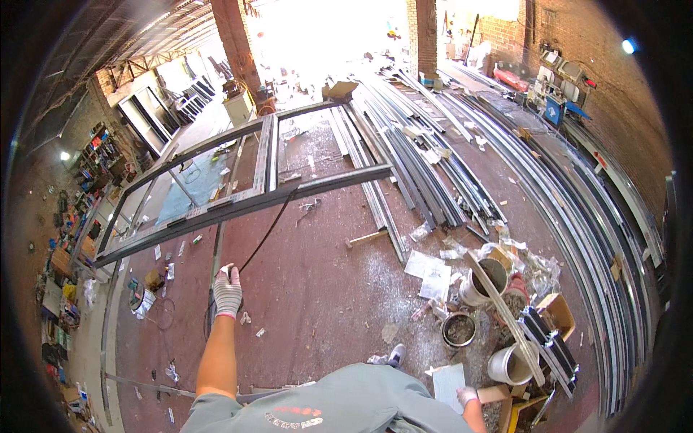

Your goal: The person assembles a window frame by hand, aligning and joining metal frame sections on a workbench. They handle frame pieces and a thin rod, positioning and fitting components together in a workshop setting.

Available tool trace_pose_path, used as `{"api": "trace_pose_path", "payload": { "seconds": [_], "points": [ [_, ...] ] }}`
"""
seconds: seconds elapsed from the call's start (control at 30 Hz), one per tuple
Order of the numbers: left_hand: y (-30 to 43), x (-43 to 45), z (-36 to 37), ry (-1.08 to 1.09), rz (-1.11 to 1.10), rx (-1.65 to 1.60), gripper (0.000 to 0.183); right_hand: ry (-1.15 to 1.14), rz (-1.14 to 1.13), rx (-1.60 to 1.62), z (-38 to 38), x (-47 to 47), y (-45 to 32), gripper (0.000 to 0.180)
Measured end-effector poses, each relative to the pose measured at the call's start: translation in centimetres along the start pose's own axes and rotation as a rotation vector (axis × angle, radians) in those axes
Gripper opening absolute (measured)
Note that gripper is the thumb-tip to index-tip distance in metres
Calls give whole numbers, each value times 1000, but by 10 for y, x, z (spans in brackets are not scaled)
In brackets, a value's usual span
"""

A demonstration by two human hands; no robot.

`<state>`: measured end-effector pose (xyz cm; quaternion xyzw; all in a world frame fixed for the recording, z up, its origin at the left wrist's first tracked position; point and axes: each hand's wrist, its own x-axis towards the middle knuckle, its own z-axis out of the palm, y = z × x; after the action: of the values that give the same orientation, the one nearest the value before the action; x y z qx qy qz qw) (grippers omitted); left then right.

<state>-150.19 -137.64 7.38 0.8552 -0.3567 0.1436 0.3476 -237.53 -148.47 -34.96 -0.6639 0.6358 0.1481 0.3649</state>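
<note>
My left hand (227, 292), in a striped knit glove, is closed around a thin black flexible strip (269, 230). One end of the strip rises to the near rail of a dark metal window frame (238, 208); the other hangs below my hand. The frame lies raised and level ahead of me, with a divider across it. Low on the right, my gloved right hand (466, 396) is at the edge of a pale grey flat panel (449, 383). Whether its fingers grip the panel is unclear.
Long metal profiles (417, 173) cover the floor ahead and to the right. Buckets (511, 365), a wooden slat (503, 314) and cardboard clutter stand by my right side. A hammer (366, 238) lies near the profiles. Loaded shelves (65, 292) line the left.
</note>
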Motion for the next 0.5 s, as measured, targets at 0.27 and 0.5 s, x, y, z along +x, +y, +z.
{"api": "trace_pose_path", "payload": {
  "seconds": [0.27,0.5],
  "points": [
    [9,97,76,-53,-212,12,41,148,-63,144,-243,153,-240,42],
    [-29,170,181,-190,-367,26,75,130,-134,235,-285,196,-365,38]
  ]
}}
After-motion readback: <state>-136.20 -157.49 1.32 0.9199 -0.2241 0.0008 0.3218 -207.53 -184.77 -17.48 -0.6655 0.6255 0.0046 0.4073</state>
